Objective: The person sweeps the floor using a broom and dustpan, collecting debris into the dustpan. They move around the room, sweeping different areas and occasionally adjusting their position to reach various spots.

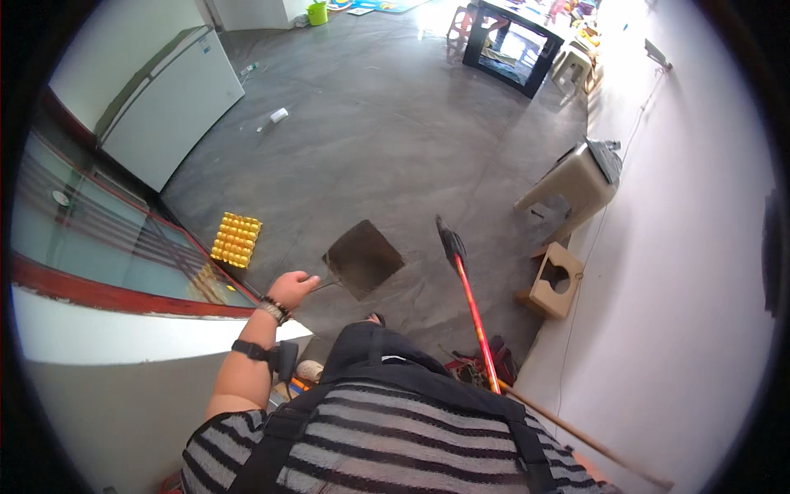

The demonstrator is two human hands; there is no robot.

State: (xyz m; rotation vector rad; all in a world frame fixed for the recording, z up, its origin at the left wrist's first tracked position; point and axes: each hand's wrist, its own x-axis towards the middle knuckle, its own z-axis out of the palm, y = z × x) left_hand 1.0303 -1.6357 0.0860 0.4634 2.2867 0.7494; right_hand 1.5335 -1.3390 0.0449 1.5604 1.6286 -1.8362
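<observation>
My left hand point(295, 289), wearing bracelets, is closed on a thin rod that runs to a dark, flat, square piece point(364, 259) at the floor; whether it is a dustpan or a mat is unclear. To its right, a broom point(475, 309) with a red stick reaches from beside my torso, its dark bristles point(452, 241) low over the floor. My right hand is out of view, so what it holds cannot be seen. A yellow egg tray point(236, 241) lies on the floor to the left, beside a red-framed glass panel point(123, 228).
A white chest freezer point(173, 111) stands at the left wall. Along the right wall are a beige plastic stool point(580, 185) and a small tan stool point(557, 281) on its side. A black-framed cabinet point(515, 49) is farther off. A white cup-like item point(279, 115) lies on the floor.
</observation>
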